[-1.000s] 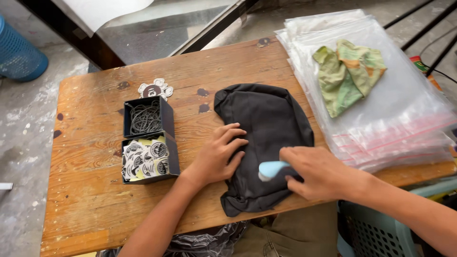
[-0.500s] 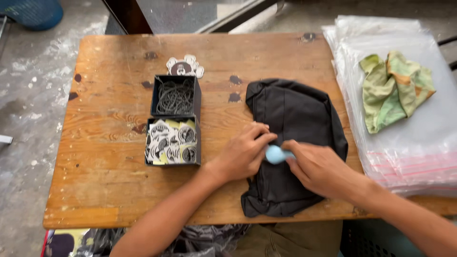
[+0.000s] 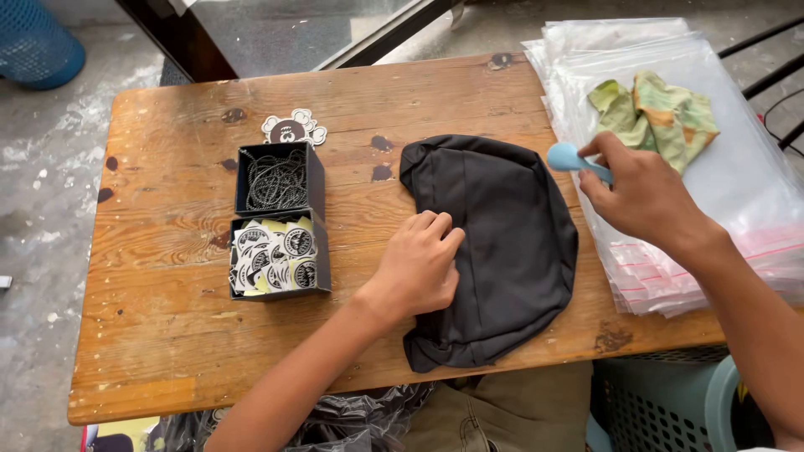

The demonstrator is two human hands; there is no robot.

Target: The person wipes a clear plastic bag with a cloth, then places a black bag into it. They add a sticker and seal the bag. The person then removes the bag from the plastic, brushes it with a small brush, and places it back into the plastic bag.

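Note:
A folded black cloth item (image 3: 502, 243) lies on the wooden table (image 3: 167, 335). My left hand (image 3: 416, 268) rests on its left edge, fingers curled and pinching the fabric. My right hand (image 3: 641, 197) is raised over the right side of the table, over the stack of clear plastic bags (image 3: 737, 167), and grips a small light-blue tool (image 3: 569, 159) with a rounded head. A crumpled green cloth (image 3: 657, 113) lies on the bags just behind that hand.
A black two-part box sits left of the cloth: the far half (image 3: 279, 178) holds thin chains, the near half (image 3: 276, 255) holds round stickers. Loose stickers (image 3: 293, 128) lie behind it. A basket (image 3: 670, 410) stands below right, a blue bin (image 3: 38, 42) far left.
My right hand has lifted the light-blue tool off the black cloth and carried it right, over the plastic bags. My left hand stays on the cloth's left edge.

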